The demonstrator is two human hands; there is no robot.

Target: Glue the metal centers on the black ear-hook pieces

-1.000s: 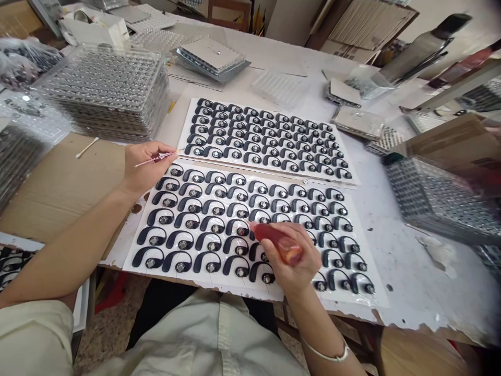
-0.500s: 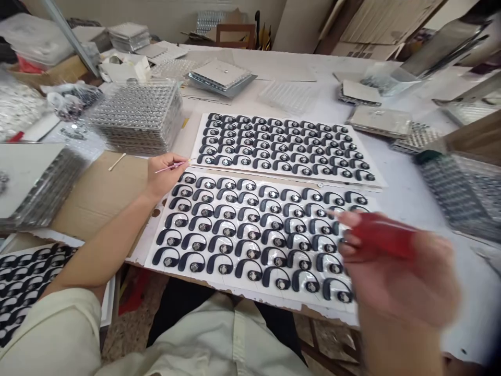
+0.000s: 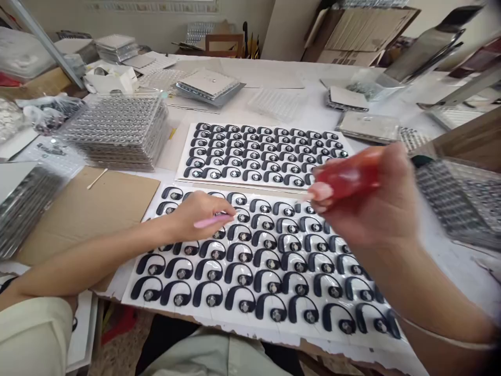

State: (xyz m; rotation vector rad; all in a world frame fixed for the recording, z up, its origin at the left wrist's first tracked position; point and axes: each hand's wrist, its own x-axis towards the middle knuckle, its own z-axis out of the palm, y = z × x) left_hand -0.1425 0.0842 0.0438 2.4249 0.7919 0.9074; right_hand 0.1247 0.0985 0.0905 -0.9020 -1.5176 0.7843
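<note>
My left hand (image 3: 198,213) rests over the upper left of the near white board (image 3: 125,292), fingers pinched on a thin pink stick (image 3: 213,220). That board carries several rows of black ear-hook parts (image 3: 270,266) with silver round centres. My right hand (image 3: 371,201) is raised above the board's right side, blurred, and grips a small red bottle (image 3: 346,177) with its tip pointing left. A second board (image 3: 180,166) of the same parts lies just behind the near one.
A stack of clear blister trays (image 3: 117,128) stands at the back left, and more trays (image 3: 457,201) sit at the right. A brown cardboard sheet (image 3: 86,209) with a cotton swab (image 3: 97,178) lies left of the boards. Boxes and packets clutter the far table.
My left hand moved right and down from the board's top-left corner onto the parts. My right hand lifted the red bottle up off the board and to the right.
</note>
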